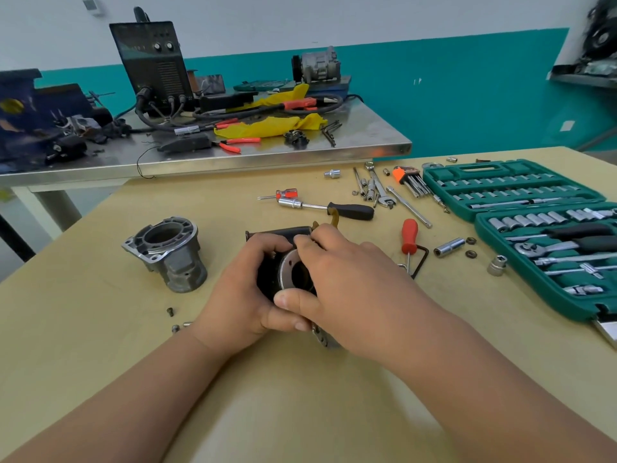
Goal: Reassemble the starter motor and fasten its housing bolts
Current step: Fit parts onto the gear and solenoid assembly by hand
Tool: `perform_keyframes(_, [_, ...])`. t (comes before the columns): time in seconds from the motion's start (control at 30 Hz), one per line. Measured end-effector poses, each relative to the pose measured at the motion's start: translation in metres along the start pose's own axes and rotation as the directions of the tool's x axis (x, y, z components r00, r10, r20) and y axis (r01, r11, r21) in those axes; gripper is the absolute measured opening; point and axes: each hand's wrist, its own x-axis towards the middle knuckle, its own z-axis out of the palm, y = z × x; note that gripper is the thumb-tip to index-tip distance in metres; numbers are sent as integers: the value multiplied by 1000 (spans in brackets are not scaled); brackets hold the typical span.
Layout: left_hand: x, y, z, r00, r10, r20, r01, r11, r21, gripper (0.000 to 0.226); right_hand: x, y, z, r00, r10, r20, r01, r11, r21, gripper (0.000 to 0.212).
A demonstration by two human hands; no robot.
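The black starter motor body (272, 275) with a silver ring at its open end lies at the middle of the tan table. My left hand (238, 295) wraps its left side. My right hand (347, 279) covers its right side, with the fingers over the top edge and the thumb at the front of the ring. A grey cast aluminium nose housing (168, 253) stands apart on the left. Small loose bolts (175, 324) lie near my left wrist. A metal bracket part (324, 337) shows under my right palm.
To the right lies an open green socket set case (534, 208). Behind the motor are a black-handled driver (337, 208), a red screwdriver (409, 238), wrenches, hex keys (410, 182) and loose sockets (449, 247). A steel bench (233, 152) with a welder stands beyond.
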Motion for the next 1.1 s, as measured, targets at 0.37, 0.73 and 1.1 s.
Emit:
perform_keyframes(0.37, [-3, 9, -4, 1000, 27, 9, -27, 996, 88, 72, -4, 18, -3, 990, -142, 15, 140, 986, 86, 73])
perform_keyframes(0.73, [9, 18, 6, 992, 122, -3, -115, 941, 318, 57, 18, 39, -6, 988, -105, 115, 36, 873, 486, 41])
perform_keyframes(1.1, [42, 28, 0, 973, -108, 205, -13, 859, 512, 65, 3, 75, -13, 962, 200, -186, 47, 552, 833, 26])
